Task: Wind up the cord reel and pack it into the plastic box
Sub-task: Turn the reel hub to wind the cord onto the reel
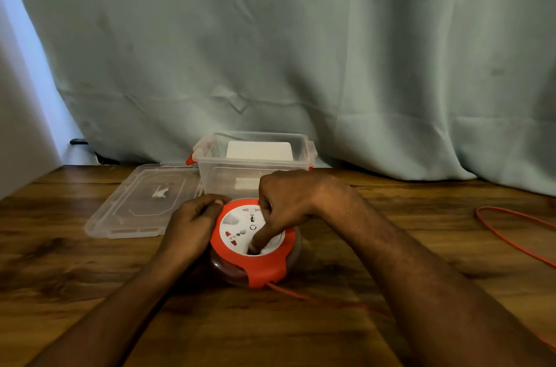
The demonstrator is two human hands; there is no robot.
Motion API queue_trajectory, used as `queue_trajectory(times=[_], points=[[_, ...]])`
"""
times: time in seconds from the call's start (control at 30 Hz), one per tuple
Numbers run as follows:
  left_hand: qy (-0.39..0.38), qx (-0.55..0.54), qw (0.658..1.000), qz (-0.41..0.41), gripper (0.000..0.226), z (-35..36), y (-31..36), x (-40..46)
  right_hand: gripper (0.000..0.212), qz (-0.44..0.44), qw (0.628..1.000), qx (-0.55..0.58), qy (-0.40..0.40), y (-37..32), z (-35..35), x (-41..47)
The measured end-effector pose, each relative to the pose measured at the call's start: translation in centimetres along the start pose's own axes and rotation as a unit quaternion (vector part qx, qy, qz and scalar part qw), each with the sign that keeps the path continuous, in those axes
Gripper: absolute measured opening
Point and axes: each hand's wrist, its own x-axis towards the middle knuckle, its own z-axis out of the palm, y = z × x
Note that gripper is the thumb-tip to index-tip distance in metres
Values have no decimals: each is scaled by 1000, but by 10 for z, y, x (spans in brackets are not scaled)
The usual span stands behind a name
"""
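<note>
The round cord reel (258, 264), red with a white socket face, lies flat on the wooden table (90, 270) close in front of me. My left hand (192, 223) grips its left rim. My right hand (288, 204) is above it, fingers curled, its index finger pushed down into a recess in the white face. The orange cord (511, 242) leaves the reel's near edge, passes under my right forearm and loops across the table at the right. Just behind the reel stands the clear plastic box (255, 169) with red latches, open, a white object inside it.
The clear lid (141, 201) lies flat on the table to the left of the box. A pale green cloth (301, 51) hangs behind the table. A white wall stands at the far left.
</note>
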Motion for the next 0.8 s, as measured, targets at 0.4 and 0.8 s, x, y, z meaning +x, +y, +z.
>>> queue_trajectory(times=[0.4,0.8], points=[[-69,-46,994,-76,29,-12,1,5,39,-15,999,51,-9,-5,-1,-3],[-55,-33,996,-64,29,-10,1,1,47,-26,999,12,15,-19,9,8]])
